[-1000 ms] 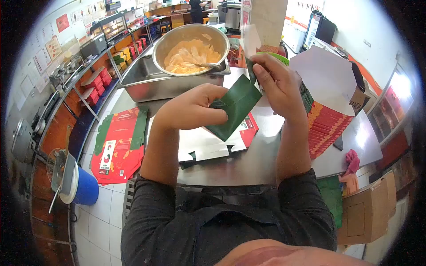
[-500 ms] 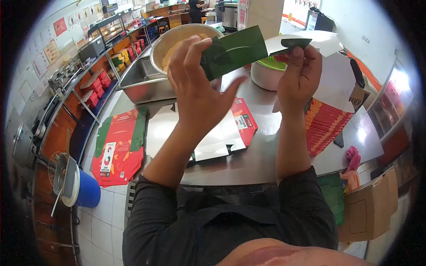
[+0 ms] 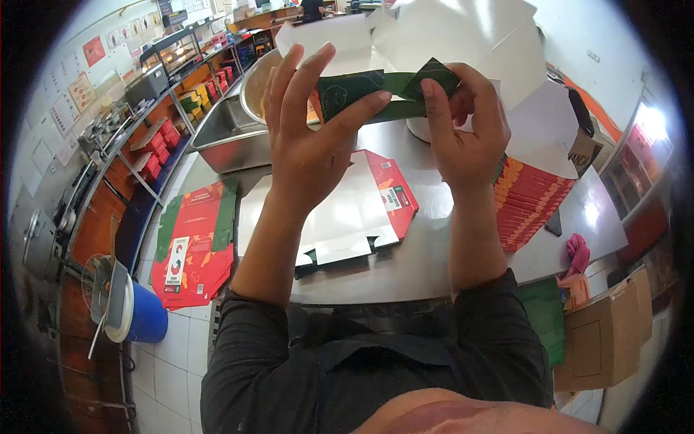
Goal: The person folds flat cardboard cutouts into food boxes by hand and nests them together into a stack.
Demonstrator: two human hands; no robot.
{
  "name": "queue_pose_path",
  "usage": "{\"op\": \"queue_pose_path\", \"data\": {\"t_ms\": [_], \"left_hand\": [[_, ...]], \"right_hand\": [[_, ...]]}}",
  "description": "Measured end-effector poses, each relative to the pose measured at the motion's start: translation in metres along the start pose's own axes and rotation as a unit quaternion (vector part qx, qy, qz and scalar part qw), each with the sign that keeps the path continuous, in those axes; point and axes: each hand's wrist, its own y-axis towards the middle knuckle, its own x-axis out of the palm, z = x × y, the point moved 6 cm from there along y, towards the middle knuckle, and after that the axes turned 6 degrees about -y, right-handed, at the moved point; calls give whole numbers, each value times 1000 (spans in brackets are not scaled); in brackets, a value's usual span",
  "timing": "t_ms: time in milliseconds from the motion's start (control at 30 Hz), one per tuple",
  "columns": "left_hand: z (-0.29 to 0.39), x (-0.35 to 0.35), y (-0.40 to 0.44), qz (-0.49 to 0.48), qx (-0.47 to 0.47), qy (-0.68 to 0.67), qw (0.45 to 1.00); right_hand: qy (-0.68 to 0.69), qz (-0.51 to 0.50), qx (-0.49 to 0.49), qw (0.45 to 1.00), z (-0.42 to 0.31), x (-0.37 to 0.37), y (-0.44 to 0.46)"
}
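Observation:
A carton with green outer flaps and a white inside (image 3: 441, 40) is held up between both hands above the table. My left hand (image 3: 311, 130) rests against its left green panel, fingers raised and spread, the thumb lying on the panel. My right hand (image 3: 470, 130) pinches a folded green flap at the right. Below lie flat cartons with the white side up (image 3: 347, 213), a red printed edge (image 3: 390, 188) beside them. Another stack of flat red and green cartons (image 3: 195, 242) lies at the left. Nested red cartons (image 3: 531, 202) stand at the right.
A metal bowl (image 3: 254, 83) sits over a steel tray (image 3: 231, 153) behind my left hand. A blue bucket (image 3: 148, 315) stands on the floor at left. Cardboard boxes (image 3: 600, 340) and a pink cloth (image 3: 577, 253) are at lower right. A person (image 3: 312, 10) is far back.
The carton has opened out, its white inside now spread wide behind my hands. My right hand has moved slightly left and down, and the green panels have come closer together.

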Motion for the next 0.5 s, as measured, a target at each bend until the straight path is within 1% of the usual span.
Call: {"op": "queue_pose_path", "data": {"t_ms": [33, 100, 167, 233, 267, 367, 433, 500], "left_hand": [[0, 1, -1, -3, 4, 8, 1000], [7, -1, 4, -9, -70, -27, 997], [8, -1, 5, -25, -76, -24, 997], [5, 0, 3, -48, -13, 14, 999], [7, 0, 3, -57, -18, 17, 998], [10, 1, 4, -76, -30, 28, 996], [7, 2, 3, -82, -33, 38, 995], [12, 1, 6, -67, -60, 8, 996]], "right_hand": [[1, 10, -7, 1000, -1, 0, 0], [15, 33, -11, 999, 1, 0, -1], [38, 55, -6, 998, 7, 0, -2], [108, 48, 26, 993, 14, 3, -3], [143, 44, 42, 988, 17, 3, -3], [160, 11, 44, 986, 18, 3, -4], [120, 2, 35, 992, 16, 1, -4], [96, 2, 38, 995, 15, 0, -3]]}}
